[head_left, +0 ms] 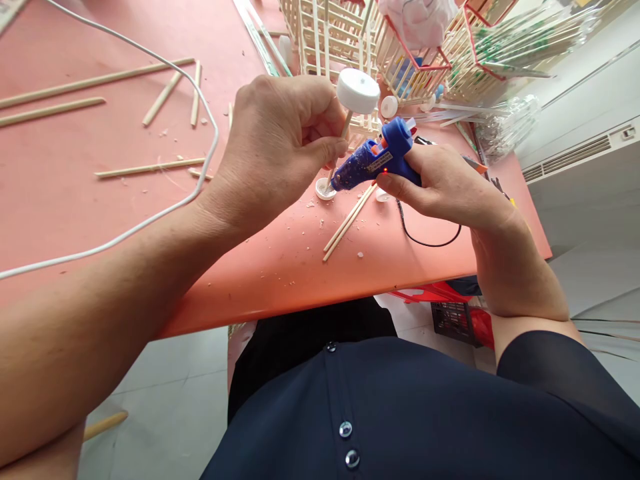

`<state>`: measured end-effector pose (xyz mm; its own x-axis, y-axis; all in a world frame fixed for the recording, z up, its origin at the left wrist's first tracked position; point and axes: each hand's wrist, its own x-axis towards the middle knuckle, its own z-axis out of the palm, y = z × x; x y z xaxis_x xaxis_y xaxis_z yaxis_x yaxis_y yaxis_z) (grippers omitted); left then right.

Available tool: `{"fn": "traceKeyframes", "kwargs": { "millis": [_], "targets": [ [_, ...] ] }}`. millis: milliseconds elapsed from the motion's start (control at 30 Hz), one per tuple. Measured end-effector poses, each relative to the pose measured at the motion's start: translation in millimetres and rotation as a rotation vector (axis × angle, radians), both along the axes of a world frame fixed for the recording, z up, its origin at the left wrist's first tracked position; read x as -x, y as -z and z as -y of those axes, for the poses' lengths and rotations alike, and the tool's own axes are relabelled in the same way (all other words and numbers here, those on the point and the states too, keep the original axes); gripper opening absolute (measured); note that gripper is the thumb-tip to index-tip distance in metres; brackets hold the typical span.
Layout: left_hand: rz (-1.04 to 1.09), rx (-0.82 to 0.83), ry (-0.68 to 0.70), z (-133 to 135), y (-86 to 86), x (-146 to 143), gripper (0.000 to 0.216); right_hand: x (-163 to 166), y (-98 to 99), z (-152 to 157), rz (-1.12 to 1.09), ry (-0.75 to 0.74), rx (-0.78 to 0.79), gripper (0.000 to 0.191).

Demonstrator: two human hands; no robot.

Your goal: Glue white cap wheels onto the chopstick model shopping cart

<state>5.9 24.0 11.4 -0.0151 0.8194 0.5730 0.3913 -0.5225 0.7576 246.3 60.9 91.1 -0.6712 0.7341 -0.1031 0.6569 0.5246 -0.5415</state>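
Between the fingers of my left hand (285, 140) is a thin wooden stick (346, 125), held tilted. A round white cap (358, 91) sits on its upper end, and its lower end stands in another white cap (325, 189) lying on the table. My right hand (445, 180) is wrapped round a blue hot glue gun (375, 157) with a small red light lit. The gun's nozzle is close to the stick's lower end at the cap; whether they touch I cannot tell. Two loose thin sticks (349, 223) lie below the gun.
Several wooden sticks (160, 100) and a white cable (213, 127) lie on the pink table (240, 280) at left. Behind my hands stand stick-built baskets (300, 33). Bundled sticks in plastic (535, 47) are at the far right. A black cord (430, 244) curves below my right hand.
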Motion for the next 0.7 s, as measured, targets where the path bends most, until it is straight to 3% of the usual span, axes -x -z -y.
{"fn": "traceKeyframes", "kwargs": {
  "millis": [200,500,567,700],
  "targets": [
    [0.013,0.022,0.022,0.0,0.8,1.5,0.013,-18.2,4.5,6.1,0.017,0.055,-0.035,0.035],
    [0.004,0.005,0.004,0.3,0.8,1.5,0.016,-35.9,1.7,33.4,-0.006,0.096,-0.214,0.021],
    [0.003,0.003,0.009,-0.9,3.2,2.0,0.014,-39.8,9.1,39.1,-0.036,0.08,-0.289,0.018],
    [0.059,0.013,0.055,0.6,3.0,0.5,0.006,-56.3,35.1,43.4,-0.067,-0.029,-0.54,0.032]
  ]
}}
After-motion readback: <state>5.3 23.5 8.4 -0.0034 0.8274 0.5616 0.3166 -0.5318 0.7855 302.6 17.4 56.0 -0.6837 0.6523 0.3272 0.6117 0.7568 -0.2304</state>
